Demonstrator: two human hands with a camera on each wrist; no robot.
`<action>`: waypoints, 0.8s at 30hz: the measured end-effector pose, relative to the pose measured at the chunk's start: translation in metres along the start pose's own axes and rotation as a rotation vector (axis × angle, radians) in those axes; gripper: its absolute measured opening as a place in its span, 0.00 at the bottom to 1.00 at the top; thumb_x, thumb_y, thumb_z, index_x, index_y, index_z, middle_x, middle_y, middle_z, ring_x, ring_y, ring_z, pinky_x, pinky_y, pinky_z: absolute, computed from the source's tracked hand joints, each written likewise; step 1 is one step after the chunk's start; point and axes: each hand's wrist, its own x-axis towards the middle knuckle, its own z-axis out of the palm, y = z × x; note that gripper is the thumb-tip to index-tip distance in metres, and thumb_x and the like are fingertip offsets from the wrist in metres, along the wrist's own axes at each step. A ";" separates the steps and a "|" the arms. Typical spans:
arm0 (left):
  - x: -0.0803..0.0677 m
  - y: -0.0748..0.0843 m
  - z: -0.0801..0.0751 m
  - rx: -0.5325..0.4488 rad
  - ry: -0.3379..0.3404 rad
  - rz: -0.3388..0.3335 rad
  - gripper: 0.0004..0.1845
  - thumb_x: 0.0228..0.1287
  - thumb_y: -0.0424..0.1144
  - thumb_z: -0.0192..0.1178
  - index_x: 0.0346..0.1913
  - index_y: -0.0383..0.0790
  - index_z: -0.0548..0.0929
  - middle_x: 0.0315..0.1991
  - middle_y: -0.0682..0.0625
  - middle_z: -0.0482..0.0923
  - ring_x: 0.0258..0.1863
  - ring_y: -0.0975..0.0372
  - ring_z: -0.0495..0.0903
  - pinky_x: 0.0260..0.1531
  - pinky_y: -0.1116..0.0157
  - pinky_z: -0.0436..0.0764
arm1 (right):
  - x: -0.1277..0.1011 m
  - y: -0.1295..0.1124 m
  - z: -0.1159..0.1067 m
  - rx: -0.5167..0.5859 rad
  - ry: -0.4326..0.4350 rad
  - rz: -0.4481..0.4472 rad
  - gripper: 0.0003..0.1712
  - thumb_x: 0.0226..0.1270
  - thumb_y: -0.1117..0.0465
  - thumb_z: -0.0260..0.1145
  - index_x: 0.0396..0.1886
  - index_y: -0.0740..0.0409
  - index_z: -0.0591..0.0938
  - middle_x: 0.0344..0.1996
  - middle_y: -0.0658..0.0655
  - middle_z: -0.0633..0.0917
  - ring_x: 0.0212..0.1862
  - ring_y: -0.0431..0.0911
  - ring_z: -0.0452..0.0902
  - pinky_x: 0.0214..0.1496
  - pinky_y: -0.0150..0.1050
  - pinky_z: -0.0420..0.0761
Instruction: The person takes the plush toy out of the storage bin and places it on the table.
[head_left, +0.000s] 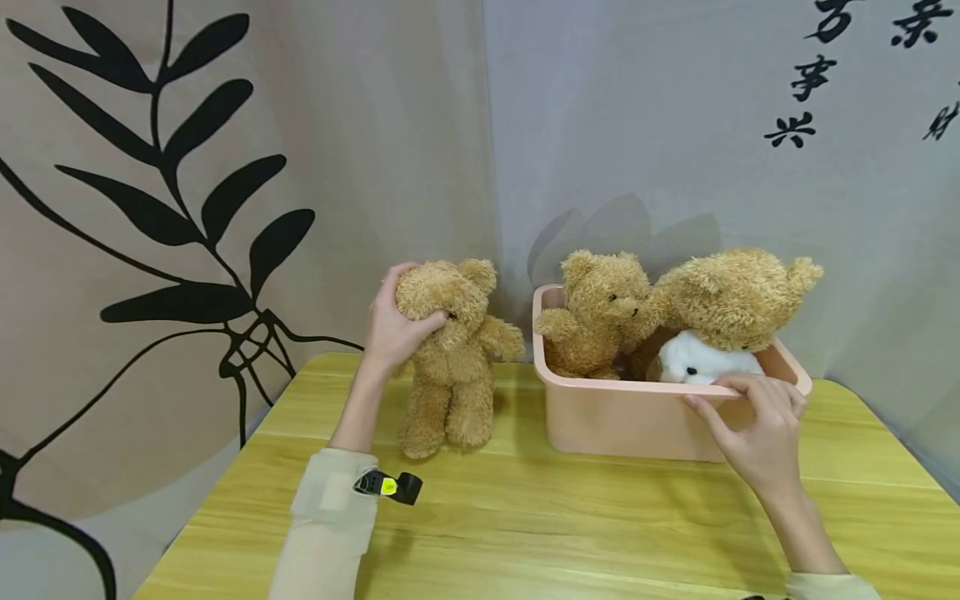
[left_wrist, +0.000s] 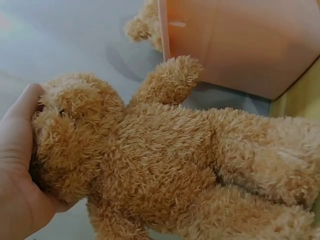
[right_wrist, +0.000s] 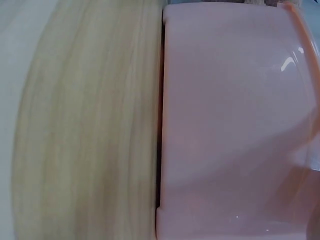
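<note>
My left hand (head_left: 399, 327) grips the head of a light brown teddy bear (head_left: 453, 358), the thumb across its face and the fingers behind. The bear is upright over the table, left of a pink plastic bin (head_left: 622, 417); in the left wrist view the same bear (left_wrist: 155, 160) fills the middle. My right hand (head_left: 765, 429) holds the bin's front rim, thumb outside and fingers over the edge. Inside the bin sit a teddy bear (head_left: 600, 308) at the left, a larger teddy bear (head_left: 738, 300) at the right and a white plush toy (head_left: 705, 360) beneath it.
The bin stands on a yellow wooden table (head_left: 480, 517), near its back edge. Behind hangs a pale cloth (head_left: 390, 150) with a black leaf print and dark characters. The right wrist view shows mostly the bin's side (right_wrist: 230, 110) and tabletop (right_wrist: 90, 125).
</note>
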 end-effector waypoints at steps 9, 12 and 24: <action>0.000 -0.034 0.010 -0.006 -0.125 -0.116 0.41 0.54 0.29 0.72 0.71 0.43 0.67 0.72 0.43 0.63 0.71 0.46 0.62 0.67 0.38 0.62 | 0.000 -0.001 0.000 -0.002 0.007 -0.001 0.43 0.58 0.30 0.70 0.32 0.72 0.82 0.28 0.66 0.82 0.48 0.27 0.67 0.60 0.38 0.51; -0.001 -0.045 0.015 0.047 -0.176 -0.148 0.41 0.57 0.32 0.72 0.73 0.44 0.65 0.76 0.42 0.56 0.76 0.46 0.52 0.70 0.37 0.53 | -0.001 -0.001 0.001 -0.003 0.007 0.002 0.43 0.58 0.30 0.70 0.32 0.72 0.82 0.28 0.66 0.83 0.49 0.27 0.67 0.60 0.38 0.51; 0.006 -0.043 0.023 0.172 -0.169 -0.236 0.40 0.59 0.39 0.73 0.73 0.59 0.68 0.76 0.41 0.58 0.74 0.39 0.53 0.62 0.30 0.62 | -0.001 0.002 0.001 0.001 0.005 0.004 0.42 0.59 0.31 0.70 0.33 0.72 0.82 0.29 0.65 0.83 0.48 0.28 0.67 0.61 0.39 0.51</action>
